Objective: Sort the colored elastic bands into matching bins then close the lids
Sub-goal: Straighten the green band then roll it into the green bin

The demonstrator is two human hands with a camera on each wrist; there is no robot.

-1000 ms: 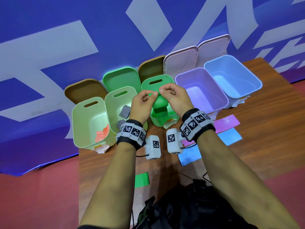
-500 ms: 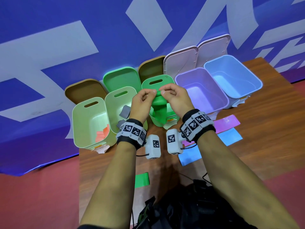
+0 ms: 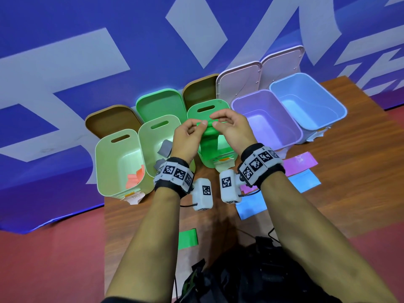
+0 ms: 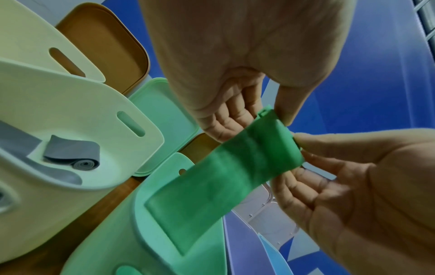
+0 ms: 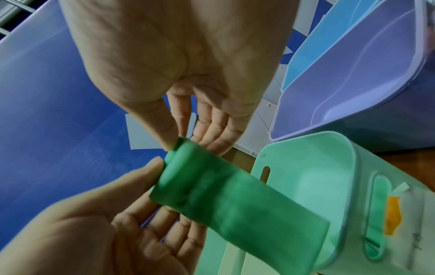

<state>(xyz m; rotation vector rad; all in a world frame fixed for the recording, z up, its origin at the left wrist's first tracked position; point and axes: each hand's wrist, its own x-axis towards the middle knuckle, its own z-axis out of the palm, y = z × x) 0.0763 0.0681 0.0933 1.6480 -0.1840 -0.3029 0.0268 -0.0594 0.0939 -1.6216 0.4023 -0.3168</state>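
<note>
We hold a green band (image 3: 209, 138) up over the green bin (image 3: 220, 158), its rolled top end pinched between thumb and fingers of both hands. Our left hand (image 3: 188, 138) takes the left side of the roll, our right hand (image 3: 232, 130) the right side, so each grip is pressed onto the band. In the left wrist view the band (image 4: 212, 186) hangs down from the fingertips (image 4: 286, 119) into the bin's mouth; in the right wrist view the band (image 5: 223, 201) reaches across the bin's near rim (image 5: 348, 214).

Left of the green bin stand two pale bins: the nearer one (image 3: 146, 136) holds grey bands (image 3: 165, 147), the far one (image 3: 105, 162) holds orange bands (image 3: 135, 178). Right of it stand a purple bin (image 3: 293, 127) and a blue bin (image 3: 336, 103). All lids are open, leaning behind the bins.

On the worktop (image 3: 349, 171) lie a purple band (image 3: 300, 162), two blue bands (image 3: 305, 180) (image 3: 251, 206) and, near us, another green band (image 3: 187, 238).
</note>
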